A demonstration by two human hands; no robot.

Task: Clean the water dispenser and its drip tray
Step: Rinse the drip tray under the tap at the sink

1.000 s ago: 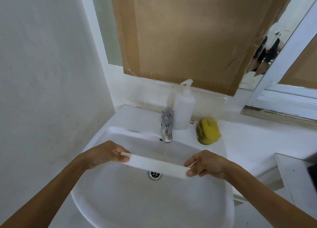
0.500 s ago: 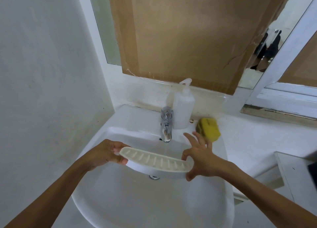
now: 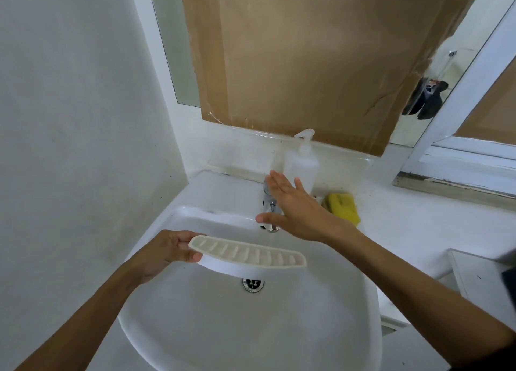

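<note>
Holding drip tray [image 3: 248, 254] over sink [image 3: 195, 328] | right hand [image 3: 296, 211] hides tap | sponge [image 3: 342, 207] beside

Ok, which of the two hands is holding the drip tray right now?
The left hand, gripping the drip tray by its end over the sink. The right hand is empty, open by the tap.

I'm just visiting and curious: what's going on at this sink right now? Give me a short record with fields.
place: white sink under a mirror covered with cardboard
left hand: grips one end of the drip tray, held above the basin
right hand: open, fingers spread, at the tap, holding nothing
drip tray: ribbed side facing up, over the drain
beside tap: white pump bottle, yellow sponge
water running: cannot tell
</note>
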